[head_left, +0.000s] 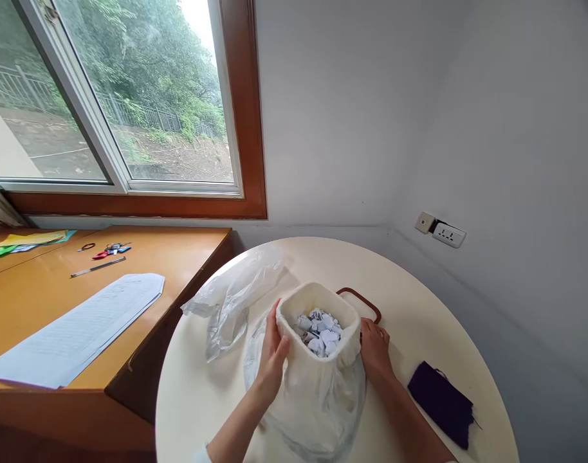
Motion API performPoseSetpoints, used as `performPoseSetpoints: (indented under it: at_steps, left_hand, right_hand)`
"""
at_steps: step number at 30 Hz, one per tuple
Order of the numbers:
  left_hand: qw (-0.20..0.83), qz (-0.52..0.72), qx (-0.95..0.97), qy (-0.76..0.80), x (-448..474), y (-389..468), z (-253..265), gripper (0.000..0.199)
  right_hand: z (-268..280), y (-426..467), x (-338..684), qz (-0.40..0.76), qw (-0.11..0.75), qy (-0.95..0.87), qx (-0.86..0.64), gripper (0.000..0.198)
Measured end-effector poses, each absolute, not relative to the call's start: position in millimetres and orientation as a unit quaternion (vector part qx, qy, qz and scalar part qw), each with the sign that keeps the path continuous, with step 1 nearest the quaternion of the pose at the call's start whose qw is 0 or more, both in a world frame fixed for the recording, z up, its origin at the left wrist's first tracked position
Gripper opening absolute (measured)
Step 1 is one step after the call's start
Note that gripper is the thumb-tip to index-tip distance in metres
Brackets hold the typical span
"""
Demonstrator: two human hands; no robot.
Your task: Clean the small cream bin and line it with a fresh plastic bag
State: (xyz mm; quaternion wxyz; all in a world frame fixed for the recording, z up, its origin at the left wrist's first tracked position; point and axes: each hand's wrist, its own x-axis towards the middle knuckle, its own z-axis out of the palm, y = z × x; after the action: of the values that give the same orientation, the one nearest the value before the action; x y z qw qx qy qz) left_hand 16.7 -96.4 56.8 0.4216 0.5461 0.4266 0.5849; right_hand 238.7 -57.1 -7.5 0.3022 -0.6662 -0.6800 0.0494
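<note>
A trash bin lined with a white plastic bag (318, 392) stands on the round table, its rounded-square mouth facing up. Crumpled scraps of paper (320, 331) fill its inside. My left hand (273, 360) grips the bin's left rim over the liner, thumb toward me. On the opposite side, my right hand (375, 347) is closed over the near end of a brown bin ring (364, 299), close against the bag. Part of this ring is hidden behind the bin and my fingers.
A loose clear plastic bag (240, 296) lies left of the bin on the cream round table (419, 302). Dark purple cloth (441, 402) rests at right. The wooden desk (197, 247) holds paper sheets (82, 331), a pen (98, 267) and keys (113, 249). Wall sockets (449, 235) are beyond.
</note>
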Motion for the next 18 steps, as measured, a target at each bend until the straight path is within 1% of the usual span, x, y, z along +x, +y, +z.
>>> performPoseSetpoints:
  at_steps: [5, 9, 13, 16, 18]
  left_hand:
    - [0.42, 0.57, 0.579, 0.404, 15, -96, 51, 0.07]
    - [0.409, 0.573, 0.583, 0.405, 12, -94, 50, 0.065]
    - [0.405, 0.58, 0.57, 0.418, 11, -91, 49, 0.063]
    - [0.405, 0.595, 0.544, 0.43, 12, -89, 52, 0.063]
    - [0.412, 0.604, 0.529, 0.432, 13, -88, 54, 0.061]
  right_hand:
    - [-19, -50, 244, 0.071, 0.353, -0.673, -0.646, 0.017]
    - [-20, -44, 250, 0.071, 0.436, -0.652, -0.616, 0.013]
    - [-1, -48, 249, 0.013, 0.526, -0.614, -0.588, 0.016]
    - [21, -59, 242, -0.012, 0.606, -0.591, -0.533, 0.015]
    - [34, -68, 235, -0.037, 0.641, -0.592, -0.487, 0.014]
